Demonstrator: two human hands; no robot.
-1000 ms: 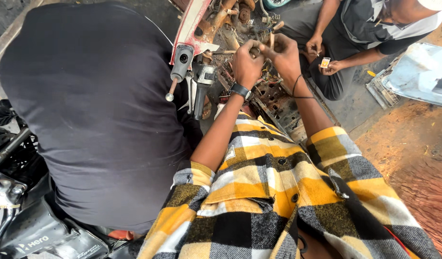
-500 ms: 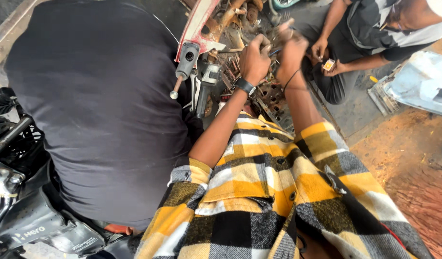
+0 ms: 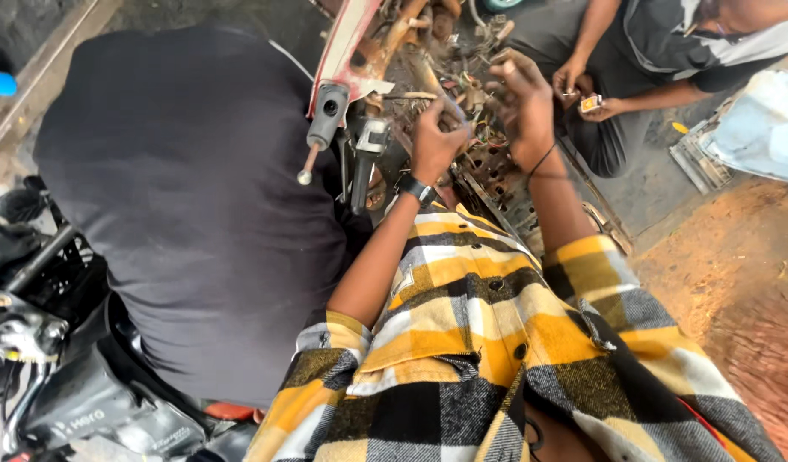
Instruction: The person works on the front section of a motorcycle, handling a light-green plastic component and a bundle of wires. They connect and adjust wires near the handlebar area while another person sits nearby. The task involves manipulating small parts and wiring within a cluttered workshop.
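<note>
Both hands work in the wiring [image 3: 475,94] on the stripped bike frame [image 3: 347,43]. The left hand [image 3: 435,141], with a wristwatch, curls closed on wires; the right hand [image 3: 524,107] pinches a wire, fingers bent. A coworker [image 3: 189,197] in black leans alongside

View: a single head-worn camera, no second view to share with.
Facing: steeply down and forward, over the wearer's checked shirt [image 3: 497,342].
Nearness: close; both forearms reach up-frame into a stripped motorcycle frame [image 3: 360,51].
</note>
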